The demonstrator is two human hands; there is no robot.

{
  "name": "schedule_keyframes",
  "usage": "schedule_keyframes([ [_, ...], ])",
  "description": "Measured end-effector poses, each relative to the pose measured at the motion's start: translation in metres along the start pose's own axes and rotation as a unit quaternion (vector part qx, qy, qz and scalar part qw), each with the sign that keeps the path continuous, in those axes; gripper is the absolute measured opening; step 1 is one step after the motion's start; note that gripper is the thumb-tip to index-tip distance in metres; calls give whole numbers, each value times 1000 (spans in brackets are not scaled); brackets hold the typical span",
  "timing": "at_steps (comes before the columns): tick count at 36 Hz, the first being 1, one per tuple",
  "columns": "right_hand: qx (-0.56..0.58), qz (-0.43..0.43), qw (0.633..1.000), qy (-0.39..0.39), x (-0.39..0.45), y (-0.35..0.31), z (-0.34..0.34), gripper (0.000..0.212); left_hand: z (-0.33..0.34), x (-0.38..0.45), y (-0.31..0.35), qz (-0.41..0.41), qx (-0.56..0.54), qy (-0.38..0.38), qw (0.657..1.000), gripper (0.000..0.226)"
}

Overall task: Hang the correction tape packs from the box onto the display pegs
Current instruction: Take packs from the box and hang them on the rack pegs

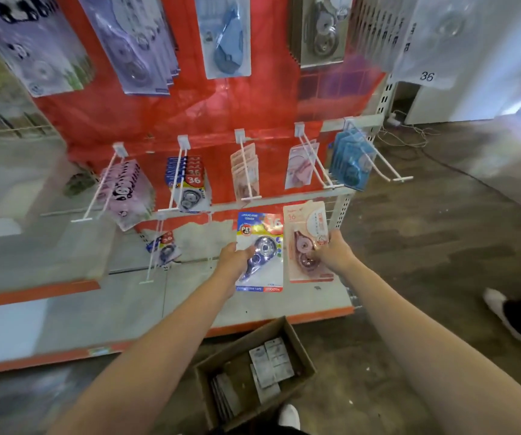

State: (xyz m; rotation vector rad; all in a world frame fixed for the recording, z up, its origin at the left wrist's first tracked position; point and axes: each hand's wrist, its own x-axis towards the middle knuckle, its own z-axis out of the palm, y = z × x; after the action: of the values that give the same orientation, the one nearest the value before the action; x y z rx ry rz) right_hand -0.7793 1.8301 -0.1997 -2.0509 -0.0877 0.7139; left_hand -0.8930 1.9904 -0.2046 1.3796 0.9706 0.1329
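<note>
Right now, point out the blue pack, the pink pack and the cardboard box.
blue pack (260, 251), head view, on its clear blister.
pink pack (304, 233), head view, on its card front.
cardboard box (300, 350), head view, on its right wall.

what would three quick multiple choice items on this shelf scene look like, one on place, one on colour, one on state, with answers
1. Where is the cardboard box?
A. on the floor in front of the shelf
B. on the top peg row
C. in the left hand

2. What colour is the display backing?
A. green
B. red
C. black

3. What is the right hand doing?
A. hanging open
B. pressing on the box
C. holding a pink correction tape pack

Answers:
1 A, it sits low, between the arms.
2 B, red shows behind the pegs.
3 C, its fingers grip the pack's edge, while the left hand holds a blue correction tape pack.
</note>
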Motion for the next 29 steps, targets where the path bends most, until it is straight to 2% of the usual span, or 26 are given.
schedule_keyframes([
  [4, -11, -19, 999, -41, 8, -5, 25, 46, -24, 5, -6, -6, -32, 65, 997, 13],
  [10, 4, -72, 993, -91, 17, -21, 63, 40, -53, 11, -12, 4, -25, 139, 990, 29],
  [15, 42, -89, 988, -120, 28, -33, 86, 40, -66, 13, -9, -2, -19, 141, 990, 29],
  [19, 65, -75, 988, -116, 42, -36, 96, 52, -71, 18, -5, -2, -40, 140, 989, 26],
  [25, 68, -74, 990, -94, 56, -41, 103, 48, -75, 38, -9, -20, -78, 116, 990, 7],
  [29, 99, -87, 987, -94, 58, -38, 107, 52, -73, 44, -6, -14, -108, 106, 988, 6],
])
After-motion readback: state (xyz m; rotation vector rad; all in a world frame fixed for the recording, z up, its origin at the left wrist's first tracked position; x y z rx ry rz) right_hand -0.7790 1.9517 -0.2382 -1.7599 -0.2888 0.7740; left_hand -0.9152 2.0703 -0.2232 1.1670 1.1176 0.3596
